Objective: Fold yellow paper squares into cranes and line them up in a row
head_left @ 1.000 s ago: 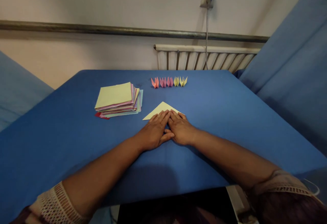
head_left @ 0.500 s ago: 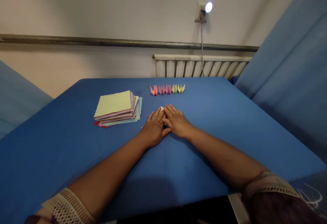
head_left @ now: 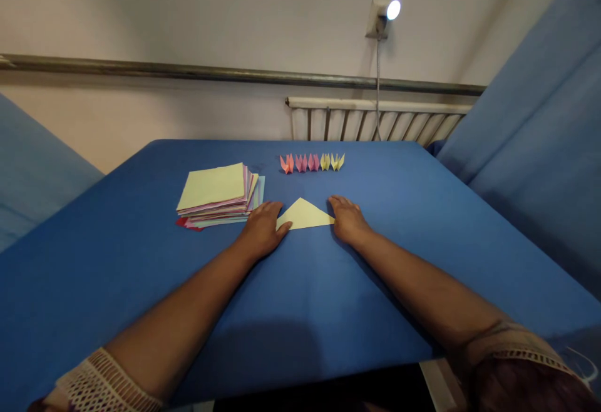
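Blue table (head_left: pixel 375 262) is filling the frame; at its center I am watching the left grip (head_left: pixel 260 230) and right grip (head_left: pixel 346 219) lying flat, fingers extended, pinning both low corners of the yellow paper triangle (head_left: pixel 305 215). I judge uneven pressure could be sliding it, skewing the fold.

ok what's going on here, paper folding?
Looks like it. A person's left hand and right hand lie flat on a blue table, one at each lower corner of a pale yellow paper triangle, fingers touching its edges. A stack of coloured sheets sits just left of the left hand. A row of small folded pieces, orange, pink and yellow, stands further back.
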{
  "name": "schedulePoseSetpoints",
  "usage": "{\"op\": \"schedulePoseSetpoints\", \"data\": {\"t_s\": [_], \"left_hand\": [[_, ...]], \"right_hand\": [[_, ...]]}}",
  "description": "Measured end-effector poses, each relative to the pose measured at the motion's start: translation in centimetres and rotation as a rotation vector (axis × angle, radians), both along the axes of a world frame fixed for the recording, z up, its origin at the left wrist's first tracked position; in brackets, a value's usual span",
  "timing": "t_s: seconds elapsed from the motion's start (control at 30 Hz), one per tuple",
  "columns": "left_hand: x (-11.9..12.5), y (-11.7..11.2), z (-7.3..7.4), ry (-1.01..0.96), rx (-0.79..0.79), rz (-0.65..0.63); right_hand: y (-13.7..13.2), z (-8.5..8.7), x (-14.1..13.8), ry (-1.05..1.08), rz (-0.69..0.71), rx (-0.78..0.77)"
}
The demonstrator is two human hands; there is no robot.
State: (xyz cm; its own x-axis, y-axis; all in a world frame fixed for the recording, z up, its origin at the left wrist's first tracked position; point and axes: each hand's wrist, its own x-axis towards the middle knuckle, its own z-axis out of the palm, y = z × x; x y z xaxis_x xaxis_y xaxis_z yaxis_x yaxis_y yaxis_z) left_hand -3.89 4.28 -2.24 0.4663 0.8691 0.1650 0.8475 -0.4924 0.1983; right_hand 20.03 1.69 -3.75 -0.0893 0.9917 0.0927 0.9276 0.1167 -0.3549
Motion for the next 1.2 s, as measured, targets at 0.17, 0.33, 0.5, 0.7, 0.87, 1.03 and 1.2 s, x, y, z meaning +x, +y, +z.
{"op": "schedulePoseSetpoints", "data": {"t_s": [0.17, 0.33, 0.5, 0.7, 0.87, 1.03, 1.2], "left_hand": [[0.8, -1.0, 0.8, -0.099, -0.018, 0.016], [1.1, -1.7, 1.3, -0.229, -0.057, 0.038], [1.5, -3.5, 2.3, -0.273, 0.147, -0.147], [0.6, -3.3, 3.5, -0.303, 0.286, -0.279], [-0.3, -2.8, 4.1, -0.27, 0.411, -0.295], [1.1, -4.2, 4.0, -0.086, 0.3, -0.404], [2.2, -4.6, 2.8, -0.092, 0.152, -0.401]], "right_hand": [[0.1, -0.1, -0.4, 0.16, 0.058, 0.08], [-0.5, -0.2, -1.1, 0.325, 0.139, 0.297], [-2.2, 1.1, -1.3, 0.323, 0.271, 0.462], [-3.3, 2.1, -0.6, 0.302, 0.374, 0.512], [-1.1, 0.9, 1.1, 0.304, 0.239, 0.485], [-0.6, 1.1, 2.5, 0.056, 0.272, 0.297], [-2.5, 3.2, 1.6, -0.082, 0.455, 0.231]]}}
